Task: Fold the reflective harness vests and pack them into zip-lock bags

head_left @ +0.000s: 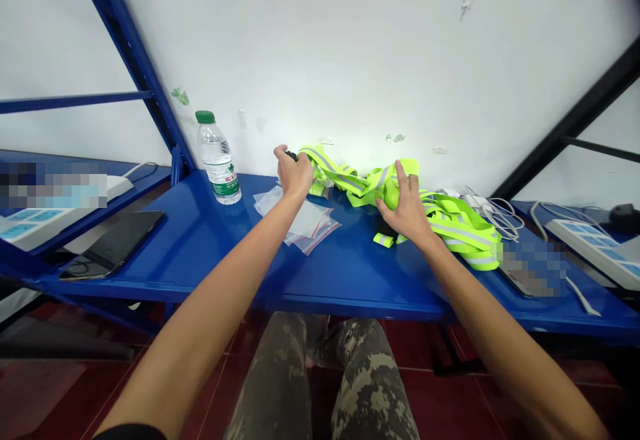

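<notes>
2 hands (408, 212) on neon straps (371, 185)

My left forearm (225, 290) slants forward and inward, ending in my left hand (294, 175), whose fingers are curled in a grip. My right forearm (493, 323) angles in from the other side; there my right hand (407, 215) lies back upward, its fingers (401, 177) loosely parted, thumb held out from them.

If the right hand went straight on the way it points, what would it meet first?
Probably the neon straps bunched at the right hand; beyond them stands the wall, though depth is hard to judge.
</notes>
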`<move>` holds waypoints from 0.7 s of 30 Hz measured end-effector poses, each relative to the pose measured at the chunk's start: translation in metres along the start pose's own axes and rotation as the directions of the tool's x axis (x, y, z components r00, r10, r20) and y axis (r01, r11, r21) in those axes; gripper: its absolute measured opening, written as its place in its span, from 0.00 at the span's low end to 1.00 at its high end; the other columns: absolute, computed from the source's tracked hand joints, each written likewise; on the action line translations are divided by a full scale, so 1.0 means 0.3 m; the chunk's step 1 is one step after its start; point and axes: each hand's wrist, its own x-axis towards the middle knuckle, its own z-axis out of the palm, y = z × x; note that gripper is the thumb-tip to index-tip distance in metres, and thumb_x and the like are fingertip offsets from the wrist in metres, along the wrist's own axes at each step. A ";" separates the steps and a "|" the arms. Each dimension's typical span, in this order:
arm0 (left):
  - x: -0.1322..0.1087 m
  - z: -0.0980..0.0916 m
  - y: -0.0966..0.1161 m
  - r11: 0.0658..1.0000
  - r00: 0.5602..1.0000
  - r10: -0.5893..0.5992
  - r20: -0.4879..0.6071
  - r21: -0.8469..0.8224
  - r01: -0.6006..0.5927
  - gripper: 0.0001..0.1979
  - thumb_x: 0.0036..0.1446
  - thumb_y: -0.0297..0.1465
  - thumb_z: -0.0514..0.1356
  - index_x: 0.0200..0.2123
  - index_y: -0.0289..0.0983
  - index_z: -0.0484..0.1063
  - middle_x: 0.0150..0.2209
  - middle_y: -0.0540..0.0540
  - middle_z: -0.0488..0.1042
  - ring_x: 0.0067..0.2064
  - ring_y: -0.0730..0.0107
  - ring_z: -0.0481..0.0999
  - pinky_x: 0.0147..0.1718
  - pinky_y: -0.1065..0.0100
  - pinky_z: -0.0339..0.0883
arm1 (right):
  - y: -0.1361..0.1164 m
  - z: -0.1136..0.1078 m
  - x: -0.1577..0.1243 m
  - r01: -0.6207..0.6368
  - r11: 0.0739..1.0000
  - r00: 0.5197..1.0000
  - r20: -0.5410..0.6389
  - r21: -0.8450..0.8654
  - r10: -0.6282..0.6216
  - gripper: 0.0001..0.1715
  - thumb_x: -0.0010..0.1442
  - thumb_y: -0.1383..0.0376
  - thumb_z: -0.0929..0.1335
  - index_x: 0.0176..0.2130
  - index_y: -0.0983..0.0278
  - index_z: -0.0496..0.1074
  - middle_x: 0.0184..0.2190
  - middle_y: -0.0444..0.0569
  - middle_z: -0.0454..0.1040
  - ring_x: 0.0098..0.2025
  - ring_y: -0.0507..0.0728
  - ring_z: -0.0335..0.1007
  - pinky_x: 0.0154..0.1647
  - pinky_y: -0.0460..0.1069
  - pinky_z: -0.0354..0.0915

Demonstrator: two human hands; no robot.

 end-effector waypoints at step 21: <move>-0.005 0.133 0.189 0.882 0.872 0.322 0.368 -0.451 -0.136 0.23 0.60 0.24 0.59 0.58 0.32 0.62 0.45 0.39 0.77 0.46 0.64 0.79 0.50 0.59 0.71 | -0.008 -0.274 0.308 0.036 0.997 0.965 -0.257 -0.067 -0.053 0.42 0.66 0.61 0.60 0.72 0.56 0.37 0.74 0.50 0.39 0.71 0.69 0.44 0.67 0.67 0.52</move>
